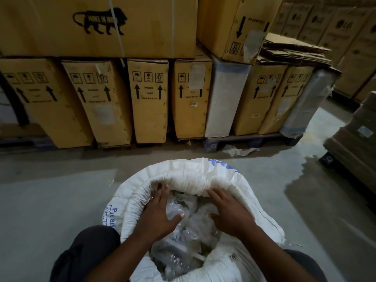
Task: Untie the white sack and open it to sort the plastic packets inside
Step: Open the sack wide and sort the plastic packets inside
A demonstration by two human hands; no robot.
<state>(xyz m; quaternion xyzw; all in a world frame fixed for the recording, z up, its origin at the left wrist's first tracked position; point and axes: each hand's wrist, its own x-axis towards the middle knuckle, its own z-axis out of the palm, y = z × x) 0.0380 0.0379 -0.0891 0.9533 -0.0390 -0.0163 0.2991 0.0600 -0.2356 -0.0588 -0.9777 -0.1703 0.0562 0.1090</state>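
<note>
White sack (pixel 203 180) open on the concrete floor (pixel 50 200), between the knees, mouth rolled down into a thick bunched rim — clear plastic packets (pixel 183 237) heaped inside. Left hand (pixel 160 216) spread wide, palm down on the packets by the rim's left side. Right hand (pixel 230 214) flat, fingers loosely apart, reaching under the far rim — gripping nothing. Upright cardboard boxes (pixel 149 98) on pallets beyond.

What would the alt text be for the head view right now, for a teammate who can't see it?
Both hands, left hand and right hand, reach into the open white sack, its rim rolled down, over clear plastic packets. The sack stands on a concrete floor facing cardboard boxes on pallets.
</note>
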